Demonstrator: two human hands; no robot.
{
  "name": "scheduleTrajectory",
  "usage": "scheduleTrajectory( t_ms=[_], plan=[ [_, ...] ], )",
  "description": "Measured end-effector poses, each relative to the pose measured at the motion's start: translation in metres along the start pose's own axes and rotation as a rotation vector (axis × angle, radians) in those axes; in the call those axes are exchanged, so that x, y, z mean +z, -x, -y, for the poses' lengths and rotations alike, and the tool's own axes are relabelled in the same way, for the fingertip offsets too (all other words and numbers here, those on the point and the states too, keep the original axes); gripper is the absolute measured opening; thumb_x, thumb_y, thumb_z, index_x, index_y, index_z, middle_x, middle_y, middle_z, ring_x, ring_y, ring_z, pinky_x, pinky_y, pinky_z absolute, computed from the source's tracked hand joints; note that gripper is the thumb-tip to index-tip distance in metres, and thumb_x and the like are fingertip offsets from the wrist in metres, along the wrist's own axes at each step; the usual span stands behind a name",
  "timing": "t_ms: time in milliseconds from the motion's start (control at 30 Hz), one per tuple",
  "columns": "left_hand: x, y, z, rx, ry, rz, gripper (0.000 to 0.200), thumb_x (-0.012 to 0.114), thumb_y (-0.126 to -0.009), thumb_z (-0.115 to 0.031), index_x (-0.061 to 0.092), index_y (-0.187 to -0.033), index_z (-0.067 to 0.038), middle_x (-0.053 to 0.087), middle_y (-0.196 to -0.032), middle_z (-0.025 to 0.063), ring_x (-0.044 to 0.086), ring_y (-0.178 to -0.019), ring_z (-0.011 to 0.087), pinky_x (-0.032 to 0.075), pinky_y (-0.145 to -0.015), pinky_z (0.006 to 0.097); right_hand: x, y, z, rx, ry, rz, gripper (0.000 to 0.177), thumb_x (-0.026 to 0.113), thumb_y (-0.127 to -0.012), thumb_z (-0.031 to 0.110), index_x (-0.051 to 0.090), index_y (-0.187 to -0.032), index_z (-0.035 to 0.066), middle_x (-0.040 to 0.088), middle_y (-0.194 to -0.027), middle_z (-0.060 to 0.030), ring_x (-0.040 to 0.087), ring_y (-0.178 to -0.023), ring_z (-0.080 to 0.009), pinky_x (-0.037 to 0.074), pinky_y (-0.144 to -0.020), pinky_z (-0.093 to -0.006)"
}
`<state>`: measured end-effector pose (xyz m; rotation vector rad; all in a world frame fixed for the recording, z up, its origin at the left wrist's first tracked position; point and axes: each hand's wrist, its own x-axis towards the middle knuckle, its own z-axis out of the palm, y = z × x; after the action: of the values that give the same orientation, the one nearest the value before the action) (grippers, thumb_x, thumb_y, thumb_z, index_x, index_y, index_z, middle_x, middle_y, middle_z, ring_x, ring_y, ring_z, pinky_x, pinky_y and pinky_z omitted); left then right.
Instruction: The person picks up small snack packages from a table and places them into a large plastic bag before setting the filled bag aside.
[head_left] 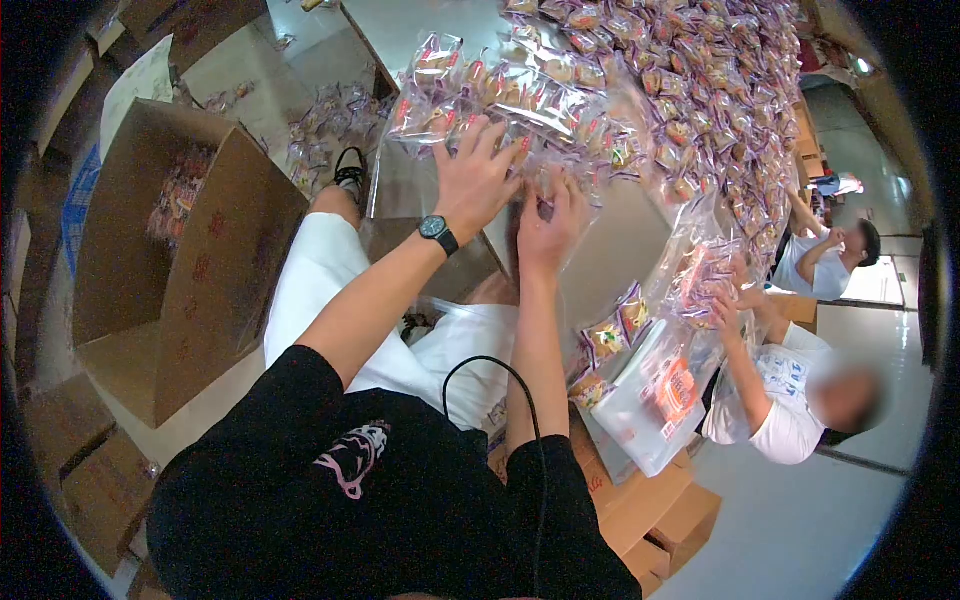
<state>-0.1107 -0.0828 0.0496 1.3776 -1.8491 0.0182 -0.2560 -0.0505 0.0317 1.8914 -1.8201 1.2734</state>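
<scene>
A large clear plastic bag filled with small wrapped snacks lies on the table in front of me. My left hand, with a black watch on its wrist, rests on the near side of the bag with its fingers stretched out and spread. Just to the right, my right hand has its fingers curled and pinched at the bag's near edge, where the plastic is gathered. The snacks inside sit in rows, in clear wrappers with purple and red print.
Loose wrapped snacks are heaped at the upper right. A stack of flat printed bags lies on the right beside a few snacks. A co-worker handles a bag there; another person is farther back. An open cardboard box stands on the left.
</scene>
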Motion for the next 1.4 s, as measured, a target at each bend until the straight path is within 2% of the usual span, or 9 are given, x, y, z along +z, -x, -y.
scheduleTrajectory(
  t_ms=[367, 667, 767, 867, 900, 1000, 1033, 1133, 1400],
  plan=[
    [-0.003, 0.002, 0.007, 0.014, -0.077, -0.087, 0.038, 0.079, -0.077, -0.033, 0.075, -0.113, -0.021, 0.062, -0.137, -0.0001, 0.049, -0.138, 0.0256, 0.017, -0.120, 0.0626, -0.010, -0.017, 0.017, -0.009, 0.246, 0.153, 0.050, 0.079, -0.085, 0.029, 0.070, -0.131, 0.012, 0.064, -0.124, -0.0159, 0.060, -0.116, -0.0363, 0.045, -0.103, -0.0505],
    [0.003, 0.004, 0.018, 0.028, -0.048, -0.146, 0.039, 0.082, -0.075, -0.034, 0.077, -0.113, -0.027, 0.065, -0.133, -0.0020, 0.049, -0.137, 0.0247, 0.017, -0.119, 0.0639, 0.008, -0.025, 0.029, 0.094, 0.426, 0.102, 0.038, 0.079, -0.082, 0.028, 0.074, -0.116, 0.014, 0.062, -0.103, -0.0115, 0.060, -0.103, -0.0338, 0.047, -0.089, -0.0505],
    [0.006, -0.002, 0.020, 0.035, -0.016, -0.171, 0.037, 0.080, -0.077, -0.035, 0.078, -0.114, -0.028, 0.067, -0.131, -0.0014, 0.049, -0.137, 0.0256, 0.017, -0.119, 0.0666, 0.014, -0.026, 0.018, 0.219, 0.272, 0.004, 0.034, 0.080, -0.081, 0.034, 0.075, -0.108, 0.014, 0.062, -0.103, -0.0113, 0.059, -0.106, -0.0338, 0.046, -0.090, -0.0494],
    [-0.003, -0.001, 0.019, 0.016, 0.014, -0.120, 0.031, 0.075, -0.082, -0.034, 0.078, -0.111, -0.025, 0.069, -0.129, 0.0004, 0.050, -0.137, 0.0266, 0.015, -0.117, 0.0728, 0.014, -0.033, 0.031, 0.020, 0.494, -0.029, 0.033, 0.080, -0.081, 0.038, 0.074, -0.101, 0.013, 0.061, -0.101, -0.0102, 0.058, -0.105, -0.0340, 0.044, -0.091, -0.0513],
    [-0.002, 0.000, 0.018, 0.002, 0.018, -0.114, 0.032, 0.075, -0.082, -0.033, 0.078, -0.113, -0.025, 0.069, -0.130, 0.0028, 0.052, -0.136, 0.0273, 0.015, -0.117, 0.0734, 0.011, -0.034, 0.031, 0.048, 0.465, 0.125, 0.038, 0.078, -0.082, 0.040, 0.075, -0.110, 0.015, 0.059, -0.100, -0.0101, 0.056, -0.104, -0.0340, 0.041, -0.092, -0.0543],
    [0.002, -0.005, 0.013, 0.004, -0.106, -0.104, 0.039, 0.080, -0.079, -0.037, 0.077, -0.116, -0.027, 0.067, -0.131, 0.0025, 0.052, -0.134, 0.0280, 0.018, -0.117, 0.0696, 0.014, -0.035, 0.022, -0.077, 0.438, 0.091, 0.045, 0.078, -0.082, 0.041, 0.075, -0.119, 0.017, 0.058, -0.099, -0.0111, 0.055, -0.101, -0.0336, 0.039, -0.093, -0.0563],
    [0.001, -0.006, 0.009, 0.006, -0.128, -0.075, 0.042, 0.077, -0.082, -0.036, 0.074, -0.123, -0.024, 0.068, -0.131, 0.0042, 0.055, -0.133, 0.0282, 0.018, -0.117, 0.0697, 0.010, -0.033, 0.018, -0.071, 0.436, 0.170, 0.056, 0.076, -0.083, 0.042, 0.069, -0.133, 0.016, 0.060, -0.108, -0.0131, 0.055, -0.108, -0.0341, 0.038, -0.098, -0.0547],
    [-0.003, -0.009, 0.009, 0.063, -0.182, -0.042, 0.045, 0.073, -0.086, -0.035, 0.070, -0.130, -0.025, 0.070, -0.130, 0.0051, 0.056, -0.133, 0.0277, 0.018, -0.118, 0.0699, 0.006, -0.022, 0.013, -0.155, 0.355, 0.149, 0.065, 0.077, -0.083, 0.037, 0.062, -0.141, 0.013, 0.060, -0.124, -0.0153, 0.054, -0.118, -0.0356, 0.038, -0.103, -0.0520],
    [-0.020, -0.010, 0.015, 0.141, -0.205, 0.063, 0.046, 0.067, -0.092, -0.028, 0.063, -0.137, -0.021, 0.061, -0.143, 0.0096, 0.049, -0.141, 0.0311, 0.018, -0.120, 0.0675, 0.001, -0.018, 0.006, 0.025, 0.161, 0.017, 0.069, 0.079, -0.081, 0.025, 0.055, -0.143, 0.005, 0.052, -0.145, -0.0180, 0.044, -0.137, -0.0403, 0.030, -0.118, -0.0555]
  ],
)
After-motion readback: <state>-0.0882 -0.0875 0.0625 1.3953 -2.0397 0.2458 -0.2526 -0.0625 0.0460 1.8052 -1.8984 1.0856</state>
